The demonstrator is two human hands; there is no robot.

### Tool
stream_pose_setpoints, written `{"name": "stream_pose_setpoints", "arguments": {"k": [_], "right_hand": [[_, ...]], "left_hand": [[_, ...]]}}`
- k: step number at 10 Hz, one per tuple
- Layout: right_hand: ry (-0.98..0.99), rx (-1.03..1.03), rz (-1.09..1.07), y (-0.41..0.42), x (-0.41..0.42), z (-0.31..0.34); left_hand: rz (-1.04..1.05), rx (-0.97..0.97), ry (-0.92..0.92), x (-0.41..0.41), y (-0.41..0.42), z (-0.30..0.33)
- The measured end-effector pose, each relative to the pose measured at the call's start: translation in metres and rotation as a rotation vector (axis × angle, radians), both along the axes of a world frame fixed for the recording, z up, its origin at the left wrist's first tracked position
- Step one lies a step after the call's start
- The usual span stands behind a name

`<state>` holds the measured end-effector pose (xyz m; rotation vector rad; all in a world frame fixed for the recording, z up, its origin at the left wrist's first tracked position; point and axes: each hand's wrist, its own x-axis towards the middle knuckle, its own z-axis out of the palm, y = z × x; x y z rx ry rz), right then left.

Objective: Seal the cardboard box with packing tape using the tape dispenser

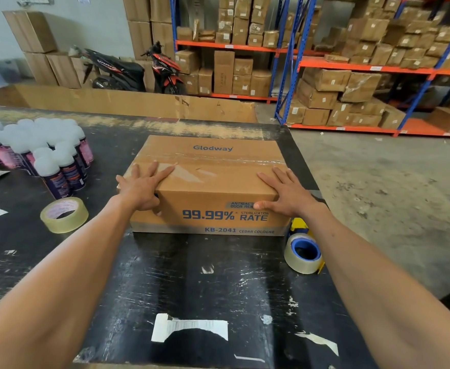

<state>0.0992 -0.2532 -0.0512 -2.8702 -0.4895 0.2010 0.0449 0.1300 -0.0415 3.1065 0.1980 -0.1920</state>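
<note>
A brown cardboard box (pixel 208 179) printed "Glodway" sits on the black table (pixel 197 283), flaps closed, with a strip of clear tape across its top seam. My left hand (pixel 141 185) lies flat over the box's near left corner, fingers spread on top. On the near right corner my right hand (pixel 285 193) presses down, thumb on the front face. The tape dispenser (pixel 303 249), yellow and blue with a clear roll, lies on the table by the box's front right corner, below my right wrist. Neither hand touches it.
A loose roll of tan tape (pixel 64 214) lies left of the box. Several spray cans with white caps (pixel 40 153) stand at the table's left. Torn paper labels (pixel 189 327) stick to the near tabletop. The table's right edge drops to concrete floor; shelves of boxes and a motorbike (pixel 136 67) stand behind.
</note>
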Motion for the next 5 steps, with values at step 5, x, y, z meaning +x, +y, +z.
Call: {"name": "stream_pose_setpoints", "arguments": {"k": [5], "right_hand": [[-0.597,0.216,0.025,-0.003,-0.084,-0.004]], "left_hand": [[-0.207,0.135,-0.726,-0.058,-0.019,-0.017]]}}
